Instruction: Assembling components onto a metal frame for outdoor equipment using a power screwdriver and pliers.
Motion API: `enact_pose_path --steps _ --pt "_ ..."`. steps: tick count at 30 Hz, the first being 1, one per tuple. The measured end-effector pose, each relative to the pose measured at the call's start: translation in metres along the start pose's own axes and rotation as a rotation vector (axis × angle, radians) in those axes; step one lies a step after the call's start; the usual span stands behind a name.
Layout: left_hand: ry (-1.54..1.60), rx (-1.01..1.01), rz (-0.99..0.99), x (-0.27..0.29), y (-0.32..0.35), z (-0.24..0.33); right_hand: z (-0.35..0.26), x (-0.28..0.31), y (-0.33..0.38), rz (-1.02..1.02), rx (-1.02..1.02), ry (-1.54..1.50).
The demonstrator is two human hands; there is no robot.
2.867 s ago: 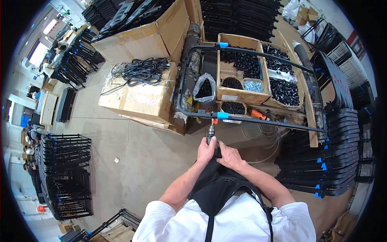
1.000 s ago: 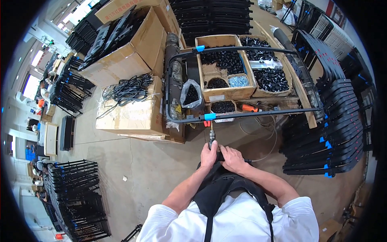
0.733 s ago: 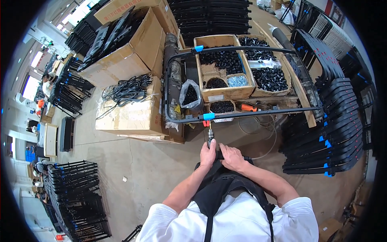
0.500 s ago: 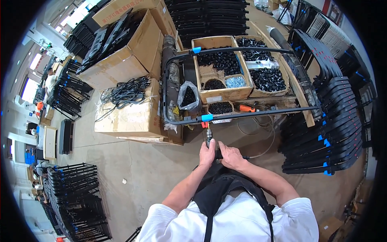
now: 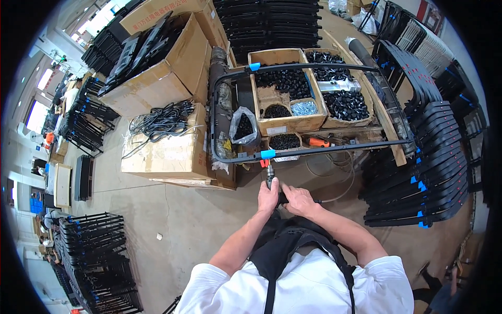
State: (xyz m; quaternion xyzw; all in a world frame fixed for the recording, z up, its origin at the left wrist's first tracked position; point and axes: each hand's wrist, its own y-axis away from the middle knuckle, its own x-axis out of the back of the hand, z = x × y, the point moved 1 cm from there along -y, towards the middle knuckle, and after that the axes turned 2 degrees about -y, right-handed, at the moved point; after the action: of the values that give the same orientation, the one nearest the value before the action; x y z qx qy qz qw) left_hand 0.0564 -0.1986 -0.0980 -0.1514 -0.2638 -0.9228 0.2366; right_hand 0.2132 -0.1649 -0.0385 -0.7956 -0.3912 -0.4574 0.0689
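Note:
A power drill [image 5: 270, 173] with a metal chuck is gripped between my hands and points away from me. My left hand [image 5: 268, 196] wraps its front part just behind the chuck. My right hand [image 5: 299, 200] is closed round the rear of its body, where a cord or hose leads off to the right. The bit end meets the near bar of a black rounded frame [image 5: 324, 149], beside a blue piece [image 5: 267, 154] on that bar; red bits show just below it. Whether the tip touches the bar I cannot tell.
Under the frame stand boxes of black parts [image 5: 345, 104], a bag [image 5: 243, 125] and an orange-handled tool [image 5: 319, 142]. Cartons [image 5: 164, 152] with black cables are at left. Stacked black frames [image 5: 436, 162] rise at right. A person's leg [image 5: 430, 277] shows at lower right.
The hands and drill have barely moved; the whole view has shifted slightly. Another person's leg and foot have come into view at the lower right.

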Motion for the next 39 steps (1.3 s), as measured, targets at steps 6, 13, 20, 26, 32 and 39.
enact_pose_path --steps 6,13,20,26,32,39 --pt "0.078 -0.025 -0.015 0.001 0.003 -0.001 -0.007 -0.015 0.004 0.13 0.061 -0.017" --pt "0.109 -0.024 -0.06 0.004 0.014 0.001 -0.01 -0.016 0.011 0.138 0.051 -0.013" --pt "0.052 -0.046 -0.114 0.005 0.016 -0.01 -0.007 -0.025 0.017 0.166 0.054 0.019" --pt "0.091 -0.01 -0.208 0.015 0.028 -0.019 -0.008 -0.027 0.024 0.145 0.125 0.051" --pt "-0.446 0.122 -0.729 -0.012 0.013 0.064 0.064 0.008 0.082 0.085 -0.115 -0.137" --pt "-0.399 -0.849 -0.62 -0.143 -0.062 0.232 0.219 0.088 0.107 0.487 -0.675 -0.295"
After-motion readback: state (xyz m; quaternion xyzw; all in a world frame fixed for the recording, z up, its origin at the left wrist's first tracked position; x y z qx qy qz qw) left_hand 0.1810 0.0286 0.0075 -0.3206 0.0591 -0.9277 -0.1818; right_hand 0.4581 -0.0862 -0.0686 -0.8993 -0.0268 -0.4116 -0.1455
